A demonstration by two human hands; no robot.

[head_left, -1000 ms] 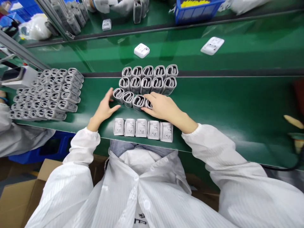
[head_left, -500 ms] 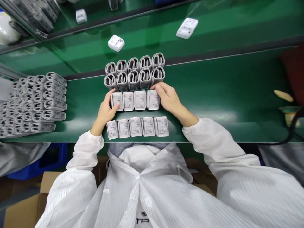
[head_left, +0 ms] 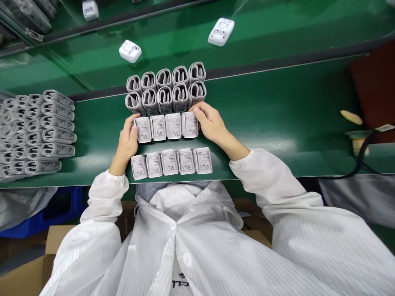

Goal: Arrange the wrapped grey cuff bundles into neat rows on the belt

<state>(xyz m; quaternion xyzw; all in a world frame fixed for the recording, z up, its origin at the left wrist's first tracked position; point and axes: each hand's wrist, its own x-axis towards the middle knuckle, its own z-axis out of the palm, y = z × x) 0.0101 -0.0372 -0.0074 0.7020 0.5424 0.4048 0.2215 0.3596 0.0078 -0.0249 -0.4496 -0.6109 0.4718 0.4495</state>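
My left hand point(head_left: 126, 142) and my right hand point(head_left: 210, 123) press in from both ends on a row of small grey folded packets point(head_left: 166, 126), lying flat with their printed faces up on the green bench point(head_left: 277, 119). Each hand's fingers curl against the end packet. Just beyond this row stand two rows of the same packets on end point(head_left: 165, 88), open loops up. A second flat row point(head_left: 171, 161) lies nearer me at the bench's front edge.
A large block of upright packets point(head_left: 37, 131) fills the bench's left. Two white adapters point(head_left: 130, 51) point(head_left: 221, 31) sit on the conveyor behind. A black cable point(head_left: 361, 156) and a dark red thing lie at right. Cardboard box point(head_left: 27, 271) below left.
The row between my hands has been tipped from standing on end to lying flat with printed faces up, and my hands have closed in on its two ends. The view shifted left.
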